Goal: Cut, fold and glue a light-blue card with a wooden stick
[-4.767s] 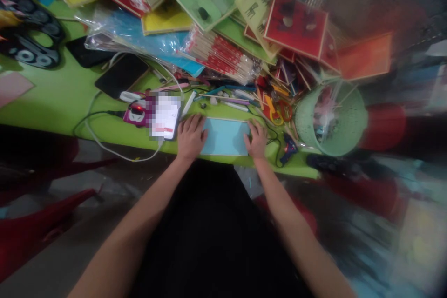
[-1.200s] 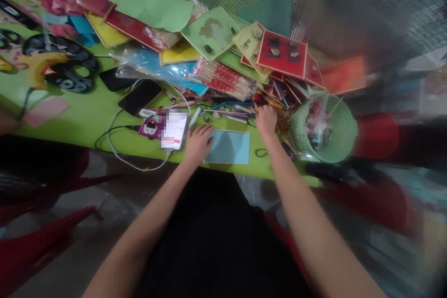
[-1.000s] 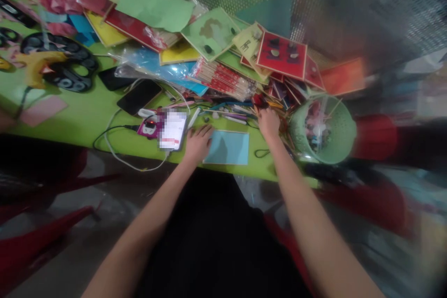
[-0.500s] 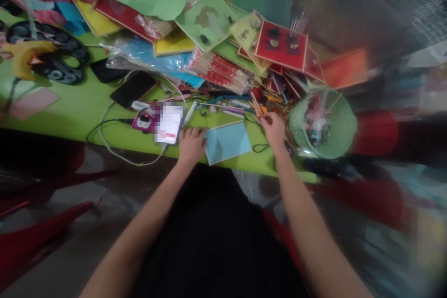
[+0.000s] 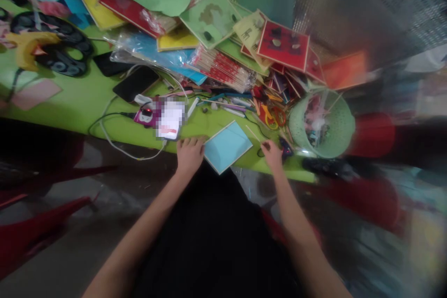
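Observation:
A light blue card (image 5: 226, 145) lies turned at an angle on the green table (image 5: 87, 102), one corner over the near edge. My left hand (image 5: 189, 153) is at the card's left corner with fingers curled onto it. My right hand (image 5: 272, 156) is just right of the card near the table edge. Its fingers are pinched on a thin wooden stick (image 5: 253, 133) that points up and left over the table.
A lit phone (image 5: 170, 118) with a white cable (image 5: 118, 146) lies left of my left hand. A green basket (image 5: 321, 123), scissors (image 5: 271, 115), pens, a pack of sticks (image 5: 221, 67) and stacked coloured cards (image 5: 282, 46) crowd the far side. A black phone (image 5: 136, 83) lies further left.
My right hand went from the card to the pile by the basket and came back to the table edge with a thin stick. The blue card has been turned at an angle.

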Demonstrator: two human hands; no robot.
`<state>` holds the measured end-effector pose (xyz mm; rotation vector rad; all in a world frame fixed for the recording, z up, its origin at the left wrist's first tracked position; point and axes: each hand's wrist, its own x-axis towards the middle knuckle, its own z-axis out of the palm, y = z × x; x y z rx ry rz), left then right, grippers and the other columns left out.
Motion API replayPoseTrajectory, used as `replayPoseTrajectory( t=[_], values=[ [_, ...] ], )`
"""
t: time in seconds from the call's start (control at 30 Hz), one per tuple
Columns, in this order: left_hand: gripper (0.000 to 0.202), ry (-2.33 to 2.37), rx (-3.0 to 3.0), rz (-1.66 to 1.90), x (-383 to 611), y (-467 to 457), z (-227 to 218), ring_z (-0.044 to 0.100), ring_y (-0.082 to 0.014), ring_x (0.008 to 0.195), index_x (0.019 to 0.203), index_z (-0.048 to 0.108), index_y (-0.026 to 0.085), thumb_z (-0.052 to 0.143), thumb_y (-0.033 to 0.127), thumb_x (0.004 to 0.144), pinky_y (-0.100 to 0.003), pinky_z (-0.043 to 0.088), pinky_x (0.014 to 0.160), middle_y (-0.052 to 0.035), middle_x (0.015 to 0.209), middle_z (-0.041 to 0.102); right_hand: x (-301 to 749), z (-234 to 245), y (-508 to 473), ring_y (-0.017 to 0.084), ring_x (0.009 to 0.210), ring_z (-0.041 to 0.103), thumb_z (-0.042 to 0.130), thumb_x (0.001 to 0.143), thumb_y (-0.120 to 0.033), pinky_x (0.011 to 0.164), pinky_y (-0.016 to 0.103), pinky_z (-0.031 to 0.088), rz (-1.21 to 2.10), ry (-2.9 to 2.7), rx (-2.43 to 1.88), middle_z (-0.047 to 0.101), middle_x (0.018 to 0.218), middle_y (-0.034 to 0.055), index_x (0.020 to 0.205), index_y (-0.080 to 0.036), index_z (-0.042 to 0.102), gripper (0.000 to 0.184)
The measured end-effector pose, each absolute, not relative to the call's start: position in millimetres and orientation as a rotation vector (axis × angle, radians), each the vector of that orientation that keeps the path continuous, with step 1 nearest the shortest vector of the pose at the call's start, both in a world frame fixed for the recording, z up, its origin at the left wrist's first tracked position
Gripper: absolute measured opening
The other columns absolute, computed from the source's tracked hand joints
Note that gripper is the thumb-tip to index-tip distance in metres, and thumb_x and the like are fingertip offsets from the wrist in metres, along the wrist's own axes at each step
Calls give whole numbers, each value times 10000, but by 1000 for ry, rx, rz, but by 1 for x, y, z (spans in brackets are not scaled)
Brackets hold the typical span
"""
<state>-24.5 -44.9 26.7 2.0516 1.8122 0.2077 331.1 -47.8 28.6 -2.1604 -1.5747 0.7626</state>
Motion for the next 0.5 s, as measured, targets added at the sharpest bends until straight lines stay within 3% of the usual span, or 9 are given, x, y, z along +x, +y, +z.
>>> replayPoseTrajectory(
  t=[0.5],
  values=[
    [463,1913,1975,183,-22,-61,26,651,-313,1016,1400,633,228,429,203,985,-495,379,988,-127,1052,761,300,35,-22,261,886,688,564,927,-354,822,373,516,668,-1731,-2179,768,961,88,946,-237,688,171]
  ],
)
